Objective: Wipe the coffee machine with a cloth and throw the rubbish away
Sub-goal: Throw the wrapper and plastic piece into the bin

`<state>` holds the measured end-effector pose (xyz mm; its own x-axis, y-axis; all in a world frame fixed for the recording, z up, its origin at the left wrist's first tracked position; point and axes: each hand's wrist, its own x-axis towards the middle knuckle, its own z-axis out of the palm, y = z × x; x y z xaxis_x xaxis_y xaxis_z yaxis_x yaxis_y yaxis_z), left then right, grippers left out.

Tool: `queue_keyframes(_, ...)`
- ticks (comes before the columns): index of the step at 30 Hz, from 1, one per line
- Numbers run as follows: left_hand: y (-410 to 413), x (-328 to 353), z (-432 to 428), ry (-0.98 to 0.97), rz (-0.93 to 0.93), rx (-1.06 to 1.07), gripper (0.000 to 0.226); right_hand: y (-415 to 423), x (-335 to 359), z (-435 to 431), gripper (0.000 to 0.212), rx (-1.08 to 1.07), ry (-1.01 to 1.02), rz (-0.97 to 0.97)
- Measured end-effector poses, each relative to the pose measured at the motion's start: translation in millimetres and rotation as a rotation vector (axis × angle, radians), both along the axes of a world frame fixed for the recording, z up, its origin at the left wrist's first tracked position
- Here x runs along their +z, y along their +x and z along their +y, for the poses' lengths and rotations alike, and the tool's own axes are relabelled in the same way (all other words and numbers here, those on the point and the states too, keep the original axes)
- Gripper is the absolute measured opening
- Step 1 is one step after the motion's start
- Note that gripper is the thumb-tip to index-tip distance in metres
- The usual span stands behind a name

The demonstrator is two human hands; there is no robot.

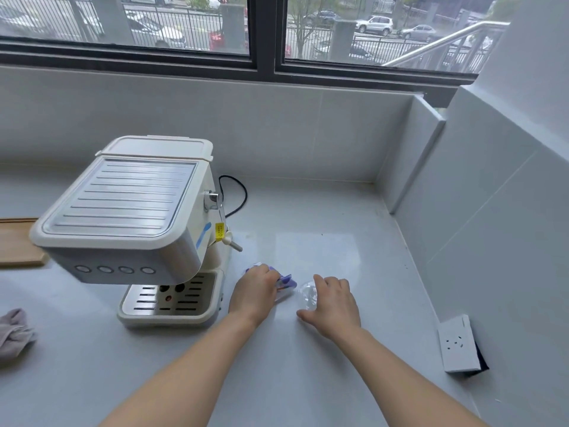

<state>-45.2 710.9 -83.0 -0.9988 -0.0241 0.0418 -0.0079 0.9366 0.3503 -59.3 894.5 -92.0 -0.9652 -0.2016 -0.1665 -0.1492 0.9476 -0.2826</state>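
Note:
A cream and silver coffee machine point(123, 217) stands on the pale counter, left of centre. Just right of its drip tray, my left hand point(254, 292) closes over a purple and white wrapper point(288, 283) lying on the counter. Beside it, my right hand point(334, 302) lies over a piece of clear crumpled plastic point(308, 292), fingers curled around it. A grey cloth point(14, 332) lies bunched at the far left edge, away from both hands.
A wooden board point(18, 245) lies behind the machine at the left. The machine's black cord point(240, 195) loops on the counter behind it. A white socket box point(458, 345) stands at the right wall. Tiled walls close the counter at back and right.

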Motion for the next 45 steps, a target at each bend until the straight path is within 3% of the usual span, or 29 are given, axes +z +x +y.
queue_keyframes(12, 31, 24, 0, -0.013, 0.026, 0.007, 0.025, 19, 14, 11, 0.084, -0.013, -0.011, 0.03)
queue_keyframes(29, 87, 69, 7, 0.003, 0.162, 0.044, 0.019, 58, 58, 27, 0.077, 0.03, 0.021, 0.099)
queue_keyframes(45, 201, 93, -36, 0.036, 0.265, -0.082, 0.017, 193, 93, -6, 0.065, -0.063, 0.041, 0.163)
